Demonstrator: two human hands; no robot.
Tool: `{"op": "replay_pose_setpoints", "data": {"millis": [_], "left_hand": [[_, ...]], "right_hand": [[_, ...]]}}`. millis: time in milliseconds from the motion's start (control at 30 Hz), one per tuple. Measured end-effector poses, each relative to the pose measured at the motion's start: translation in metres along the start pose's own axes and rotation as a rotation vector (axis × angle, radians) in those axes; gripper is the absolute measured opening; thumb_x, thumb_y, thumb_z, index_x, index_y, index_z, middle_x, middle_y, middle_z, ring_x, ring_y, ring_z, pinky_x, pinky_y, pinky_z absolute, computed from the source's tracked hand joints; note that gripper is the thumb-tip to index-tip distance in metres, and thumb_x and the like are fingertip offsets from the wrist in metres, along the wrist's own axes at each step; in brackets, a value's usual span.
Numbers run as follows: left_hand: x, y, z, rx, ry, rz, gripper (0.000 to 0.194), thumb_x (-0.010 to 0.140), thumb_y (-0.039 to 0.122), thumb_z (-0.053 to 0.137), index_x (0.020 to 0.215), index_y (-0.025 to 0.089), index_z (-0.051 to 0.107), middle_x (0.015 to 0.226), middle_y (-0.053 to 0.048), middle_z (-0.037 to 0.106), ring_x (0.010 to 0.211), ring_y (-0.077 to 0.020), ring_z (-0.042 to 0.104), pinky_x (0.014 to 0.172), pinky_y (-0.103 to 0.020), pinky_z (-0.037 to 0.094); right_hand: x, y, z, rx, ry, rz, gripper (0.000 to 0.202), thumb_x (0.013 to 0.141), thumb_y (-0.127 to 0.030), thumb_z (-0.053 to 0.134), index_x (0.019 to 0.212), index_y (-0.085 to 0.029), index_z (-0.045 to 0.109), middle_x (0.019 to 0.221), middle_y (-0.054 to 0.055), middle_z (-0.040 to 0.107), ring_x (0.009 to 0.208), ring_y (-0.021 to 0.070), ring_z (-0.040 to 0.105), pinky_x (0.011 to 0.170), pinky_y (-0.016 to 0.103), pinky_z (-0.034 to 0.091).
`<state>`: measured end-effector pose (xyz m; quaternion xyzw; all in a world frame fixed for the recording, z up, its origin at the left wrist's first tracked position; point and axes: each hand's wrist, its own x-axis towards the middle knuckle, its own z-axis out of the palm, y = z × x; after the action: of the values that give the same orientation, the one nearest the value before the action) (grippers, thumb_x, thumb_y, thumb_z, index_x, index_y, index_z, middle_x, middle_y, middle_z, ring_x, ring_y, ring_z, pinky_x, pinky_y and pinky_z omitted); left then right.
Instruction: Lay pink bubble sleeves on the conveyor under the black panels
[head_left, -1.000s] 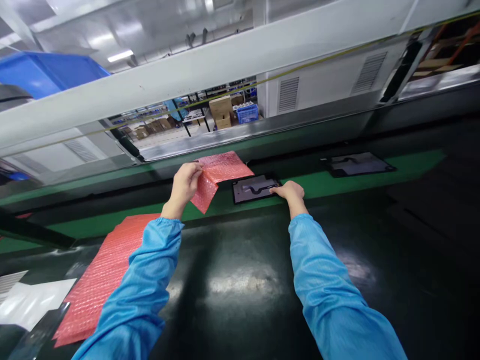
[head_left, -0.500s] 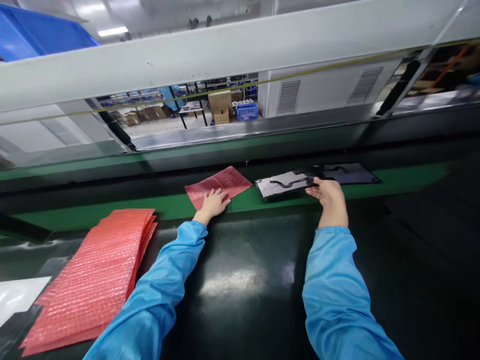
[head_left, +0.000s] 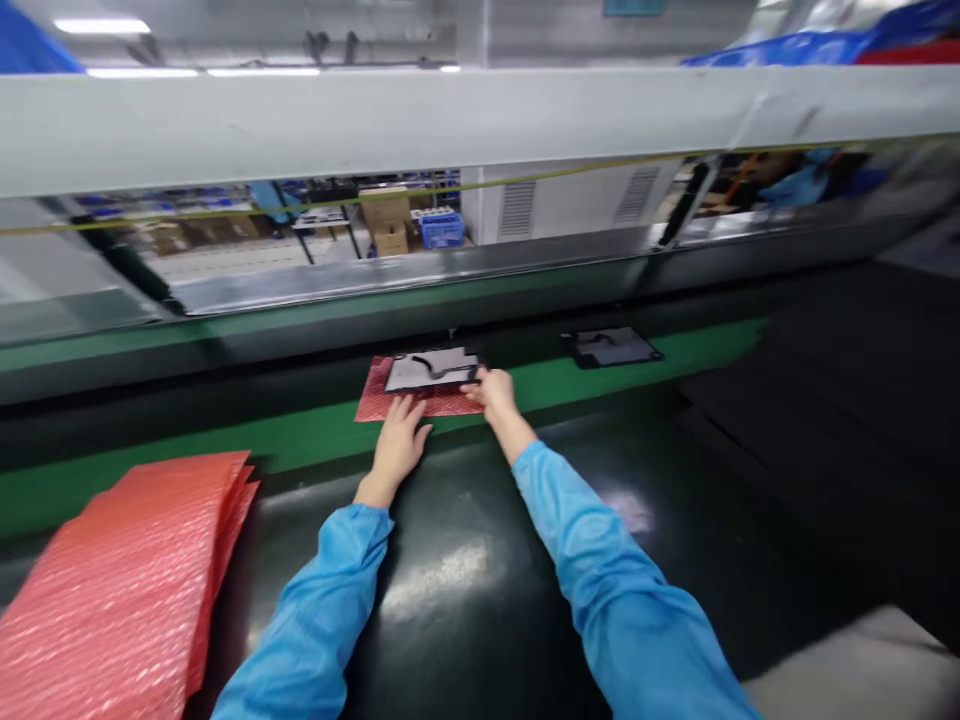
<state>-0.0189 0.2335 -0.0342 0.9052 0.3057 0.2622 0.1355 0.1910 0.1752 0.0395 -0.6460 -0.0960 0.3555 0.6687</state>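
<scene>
A thin flat panel [head_left: 405,376] with a pale face, black edges and a black ribbon cable lies over a red bubble-wrap sheet or bag [head_left: 367,402]. My right hand [head_left: 496,392] pinches the panel at its right end. Whether the panel rests on the bubble wrap or hovers just above it, I cannot tell. At the near edge of the bubble wrap is my left hand [head_left: 397,442], fingers stretched out and touching it. Farther right, a second panel [head_left: 619,348], greyer and also with a black cable, lies on the green strip [head_left: 705,356].
A stack of red bubble-wrap pieces [head_left: 112,580] lies at the left on the dark bench [head_left: 450,640]. Black sheet-like material [head_left: 825,440] covers the right side. A long pale beam [head_left: 420,125] crosses above the bench. Behind the frame are cartons and a blue crate [head_left: 442,230].
My right hand has carried the panel left, from beside the second panel to over the red bubble wrap. My left hand stays at the bubble wrap's near edge. The view has swung right.
</scene>
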Motion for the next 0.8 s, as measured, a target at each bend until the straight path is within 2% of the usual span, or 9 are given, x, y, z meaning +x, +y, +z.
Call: {"op": "replay_pose_setpoints", "data": {"millis": [67,167,300,367,433,567,667,733,800], "left_hand": [[-0.013,0.012,0.006,-0.019,0.094,0.001,0.05,0.108,0.037,0.053,0.147,0.008,0.065,0.154,-0.024,0.059,0.149,-0.0385,0.051,0.127,-0.057,0.045],[-0.03,0.034,0.013,-0.064,0.089,0.052,0.051,0.106,0.039,0.053,0.144,0.008,0.066,0.144,-0.022,0.066,0.135,-0.0357,0.062,0.119,-0.053,0.053],[-0.052,0.051,-0.001,-0.084,0.073,0.123,0.041,0.104,0.035,0.053,0.131,0.013,0.074,0.137,-0.018,0.07,0.136,-0.0351,0.062,0.121,-0.054,0.051],[-0.066,0.045,-0.026,-0.043,0.153,0.097,0.035,0.105,0.035,0.052,0.122,0.016,0.077,0.135,-0.016,0.072,0.138,-0.0342,0.061,0.125,-0.056,0.046],[-0.084,0.028,-0.064,0.069,0.286,-0.021,0.034,0.106,0.035,0.051,0.114,0.017,0.078,0.133,-0.015,0.071,0.141,-0.0341,0.057,0.128,-0.056,0.041],[-0.141,-0.015,-0.149,0.449,0.443,-0.538,0.045,0.103,0.041,0.056,0.13,0.009,0.073,0.149,-0.024,0.058,0.153,-0.0421,0.04,0.128,-0.06,0.037],[-0.185,-0.036,-0.189,0.586,0.223,-0.9,0.065,0.1,0.05,0.061,0.146,0.005,0.062,0.155,-0.031,0.05,0.148,-0.0502,0.042,0.115,-0.068,0.046],[-0.206,-0.047,-0.201,0.585,0.068,-0.964,0.062,0.101,0.051,0.055,0.147,0.009,0.062,0.156,-0.027,0.053,0.141,-0.0483,0.05,0.109,-0.068,0.051],[-0.224,-0.06,-0.205,0.556,0.039,-0.973,0.057,0.105,0.048,0.043,0.144,0.012,0.066,0.156,-0.022,0.057,0.138,-0.0449,0.055,0.109,-0.066,0.053]], "right_hand": [[-0.004,0.017,0.009,-0.166,-0.046,-0.021,0.013,0.109,-0.023,0.051,0.11,-0.015,0.06,0.083,0.005,0.075,0.056,0.0123,0.072,0.05,0.018,0.056],[-0.004,0.03,0.006,-0.47,-0.111,-0.078,0.026,0.108,-0.033,0.054,0.096,-0.016,0.069,0.079,0.005,0.077,0.058,0.0147,0.072,0.06,0.024,0.061],[-0.008,0.022,-0.019,-0.996,-0.007,-0.285,0.031,0.104,-0.042,0.06,0.095,-0.02,0.08,0.1,0.01,0.083,0.099,0.0234,0.079,0.092,0.03,0.059],[-0.007,0.012,-0.036,-1.108,0.145,-0.358,0.026,0.103,-0.036,0.061,0.108,-0.023,0.082,0.114,0.01,0.082,0.114,0.026,0.075,0.1,0.032,0.056],[0.002,0.001,-0.055,-1.137,0.309,-0.354,0.031,0.104,-0.029,0.054,0.115,-0.022,0.082,0.112,0.013,0.08,0.112,0.0272,0.074,0.097,0.034,0.055],[0.049,-0.011,-0.1,-1.128,0.597,-0.448,0.034,0.099,-0.03,0.062,0.126,-0.018,0.076,0.124,0.019,0.072,0.118,0.0331,0.067,0.097,0.041,0.052],[0.088,-0.016,-0.136,-1.196,0.751,-0.505,0.061,0.089,-0.048,0.081,0.133,-0.007,0.07,0.135,0.029,0.064,0.132,0.0415,0.057,0.105,0.048,0.048],[0.101,-0.021,-0.156,-1.249,0.79,-0.455,0.081,0.084,-0.062,0.085,0.135,-0.002,0.067,0.137,0.034,0.06,0.134,0.0456,0.053,0.107,0.052,0.048],[0.102,-0.027,-0.17,-1.311,0.736,-0.379,0.09,0.082,-0.071,0.084,0.134,0.0,0.067,0.136,0.036,0.059,0.135,0.0468,0.054,0.107,0.053,0.048]]}}
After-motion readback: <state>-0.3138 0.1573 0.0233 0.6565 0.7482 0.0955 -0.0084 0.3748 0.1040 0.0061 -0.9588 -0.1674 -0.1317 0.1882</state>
